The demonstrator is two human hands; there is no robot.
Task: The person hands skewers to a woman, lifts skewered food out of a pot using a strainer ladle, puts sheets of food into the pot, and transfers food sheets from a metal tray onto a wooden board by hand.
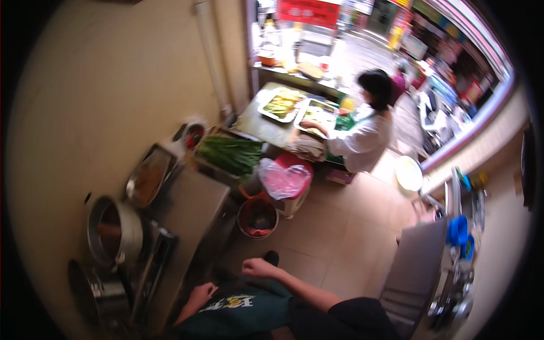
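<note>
My left hand [203,294] is held at the left side of my dark green apron [259,312], beside the metal counter [193,199]. Its fingers are curled, and nothing shows in them. In front of my body my right hand [258,268] is loosely closed into a fist, also with no object visible. The apron bears printed writing. Beyond my right hand, a bucket [258,216] with reddish contents sits low by the counter. Neither hand appears to touch the counter or the bucket.
A large metal pot [121,231] and a steel tray [148,178] stand along the left wall. Leafy greens [229,153] fill a crate ahead. Pink plastic bag [284,178] rests beside it. A co-worker [361,136] reaches into a food tray [316,115]. A grey cabinet [414,259] flanks the right.
</note>
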